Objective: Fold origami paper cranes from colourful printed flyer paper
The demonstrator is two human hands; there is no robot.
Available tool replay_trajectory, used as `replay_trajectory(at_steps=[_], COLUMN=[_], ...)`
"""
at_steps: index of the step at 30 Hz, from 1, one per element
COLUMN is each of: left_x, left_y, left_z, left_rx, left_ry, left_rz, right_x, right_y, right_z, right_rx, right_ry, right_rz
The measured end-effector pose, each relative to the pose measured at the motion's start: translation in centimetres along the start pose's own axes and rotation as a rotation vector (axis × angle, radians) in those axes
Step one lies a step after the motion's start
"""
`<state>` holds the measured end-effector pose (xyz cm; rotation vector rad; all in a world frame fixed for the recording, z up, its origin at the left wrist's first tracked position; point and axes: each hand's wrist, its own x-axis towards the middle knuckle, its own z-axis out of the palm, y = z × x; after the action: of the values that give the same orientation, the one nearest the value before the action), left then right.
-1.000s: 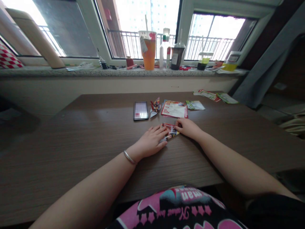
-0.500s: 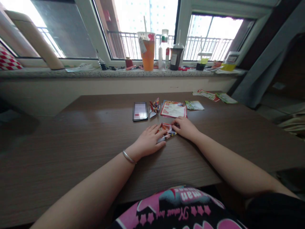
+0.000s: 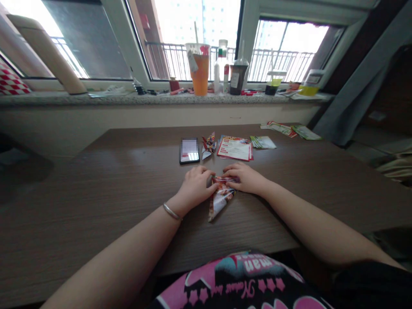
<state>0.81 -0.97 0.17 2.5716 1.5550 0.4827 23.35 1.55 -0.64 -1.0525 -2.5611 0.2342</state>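
A folded sheet of colourful printed paper (image 3: 222, 197) lies on the table in front of me, one pointed corner aimed toward my body. At its left side, my left hand (image 3: 197, 184) grips the upper edge between thumb and fingers. My right hand (image 3: 246, 178) pinches the upper right part, fingers bent over the paper. Just beyond my hands stands a folded paper figure (image 3: 209, 146) with spiky points. A phone (image 3: 189, 151) with a lit, blurred screen lies left of it. To the right rests a stack of printed sheets (image 3: 234, 148) with red borders.
Green and white cards (image 3: 263, 142) lie right of the stack; more cards (image 3: 305, 132) are near the table's far right corner. On the windowsill (image 3: 154, 99) stand an orange drink cup (image 3: 201, 71), a dark drink cup (image 3: 237, 79), bottles and pens.
The folded paper has turned and slid toward me, so its pointed corner now shows. My left hand has changed from lying flat to gripping; my right hand has moved slightly nearer me and left.
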Motion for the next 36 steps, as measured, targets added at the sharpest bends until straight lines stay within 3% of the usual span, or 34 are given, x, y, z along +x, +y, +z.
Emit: replay_trajectory(at_steps=[8, 15, 21, 24, 30, 36], left_x=[0.0, 0.6, 0.6, 0.2, -0.8, -1.4], left_y=[0.3, -0.1, 0.2, 0.8, 1.5, 1.6], left_z=[0.5, 0.9, 0.4, -0.3, -1.5, -1.8], left_rx=[-0.034, -0.225, -0.495, -0.582, -0.520, -0.304], left_ry=[-0.030, -0.017, 0.018, 0.105, 0.308, 0.325], left_rz=[-0.034, -0.033, -0.048, 0.006, 0.071, 0.100], right_x=[0.0, 0.0, 0.1, 0.1, 0.1, 0.2], right_y=[-1.2, -1.4, -1.4, -1.9, -3.2, -3.9], right_z=[-0.1, -0.1, -0.2, -0.6, -0.8, -0.7], right_rx=[-0.028, -0.031, 0.137, 0.251, 0.392, 0.464], right_ry=[-0.004, 0.005, 0.109, 0.173, 0.275, 0.361], right_rz=[0.004, -0.012, -0.009, 0.015, 0.141, 0.180])
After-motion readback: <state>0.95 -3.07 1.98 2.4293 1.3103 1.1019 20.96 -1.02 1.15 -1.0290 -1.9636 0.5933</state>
